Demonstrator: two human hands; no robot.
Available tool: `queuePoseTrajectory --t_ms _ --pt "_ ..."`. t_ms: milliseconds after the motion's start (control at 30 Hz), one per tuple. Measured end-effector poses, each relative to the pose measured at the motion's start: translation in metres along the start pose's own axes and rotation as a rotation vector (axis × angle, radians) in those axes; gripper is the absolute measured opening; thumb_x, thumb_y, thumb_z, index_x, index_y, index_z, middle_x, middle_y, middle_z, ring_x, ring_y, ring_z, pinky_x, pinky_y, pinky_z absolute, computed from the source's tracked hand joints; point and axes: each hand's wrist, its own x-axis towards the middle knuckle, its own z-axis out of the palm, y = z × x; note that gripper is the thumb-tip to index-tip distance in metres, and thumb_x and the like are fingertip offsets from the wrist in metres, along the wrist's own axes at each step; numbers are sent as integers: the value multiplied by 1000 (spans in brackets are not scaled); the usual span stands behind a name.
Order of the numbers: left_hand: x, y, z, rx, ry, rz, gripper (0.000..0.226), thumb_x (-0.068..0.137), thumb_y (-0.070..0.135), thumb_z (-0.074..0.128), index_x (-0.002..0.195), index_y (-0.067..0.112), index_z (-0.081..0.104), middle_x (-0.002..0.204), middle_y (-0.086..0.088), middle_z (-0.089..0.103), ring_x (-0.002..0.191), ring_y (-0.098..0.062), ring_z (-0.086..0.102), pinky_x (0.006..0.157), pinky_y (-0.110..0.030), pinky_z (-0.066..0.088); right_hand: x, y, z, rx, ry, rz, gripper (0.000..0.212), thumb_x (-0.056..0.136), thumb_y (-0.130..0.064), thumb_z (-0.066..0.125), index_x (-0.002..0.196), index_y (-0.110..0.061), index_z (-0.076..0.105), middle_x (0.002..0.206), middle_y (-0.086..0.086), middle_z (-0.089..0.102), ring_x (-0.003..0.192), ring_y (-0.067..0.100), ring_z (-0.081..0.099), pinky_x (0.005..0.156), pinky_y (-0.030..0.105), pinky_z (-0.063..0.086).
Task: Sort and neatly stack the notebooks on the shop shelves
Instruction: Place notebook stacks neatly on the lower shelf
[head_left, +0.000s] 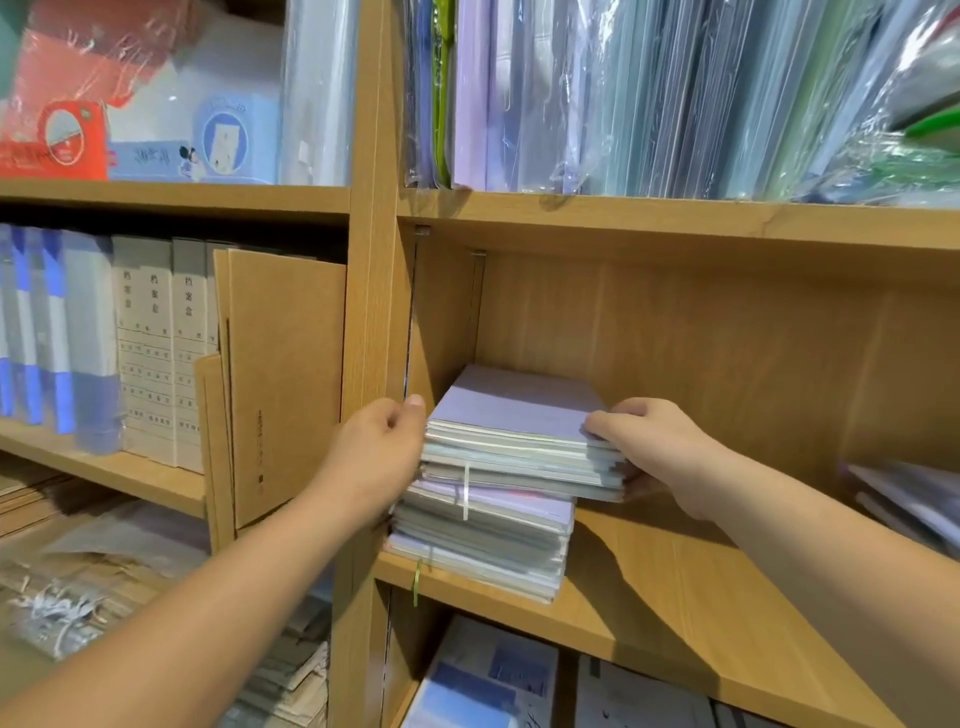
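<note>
A stack of pastel notebooks (498, 499) lies at the left end of the middle wooden shelf (675, 587), against the upright divider. Its upper bundle, topped by a lilac cover (519, 405), sits turned a little askew and juts to the right past the lower bundle. My left hand (376, 457) grips the upper bundle's left edge, thumb on top. Holding its right front corner is my right hand (649, 441), fingers on the cover and thumb underneath. A white band wraps part of the stack, and a green ribbon hangs from its bottom.
More notebooks (904, 499) lie at the shelf's right edge. Plastic-wrapped folders (675, 93) fill the shelf above. The left bay holds file boxes (150, 353) and brown cardboard folders (280, 384). Below are further wrapped items (488, 680).
</note>
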Motion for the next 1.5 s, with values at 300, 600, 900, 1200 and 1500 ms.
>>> queuePoseTrajectory --t_ms 300,600,900,1200,1500 --pt "-5 42 14 84 -7 84 47 100 49 52 68 15 46 61 -7 42 58 -21 44 68 -43 51 -16 2 -18 -103 87 4 30 93 -35 66 109 -9 71 90 5 67 75 18 63 52 25 50" --pt "-25 29 15 -376 -292 -385 46 89 47 67 113 7 69 72 -5 68 55 -17 59 53 -28 47 -40 1 -40 -82 -172 133 45 91 -36 67 118 -1 59 91 18 59 83 26 48 71 40 43" --pt "-46 28 16 -487 -467 -323 46 88 51 70 121 19 71 109 -6 78 97 -27 75 76 -33 54 -39 14 -43 -39 -233 188 83 82 -50 78 153 -45 36 103 -5 79 95 19 77 90 42 62" --pt "-88 40 -2 -401 -446 -56 50 96 38 70 139 51 50 122 7 74 107 -18 73 96 -43 55 -91 16 -57 -63 -206 122 56 88 -44 75 134 -47 43 98 -16 78 90 10 76 81 31 62" --pt "-188 32 3 -441 -835 79 60 101 28 64 151 47 37 132 -2 70 117 -26 69 87 -27 58 -259 69 -70 -6 -26 60 42 90 -39 75 122 -39 48 99 -24 70 75 -2 70 60 13 50"
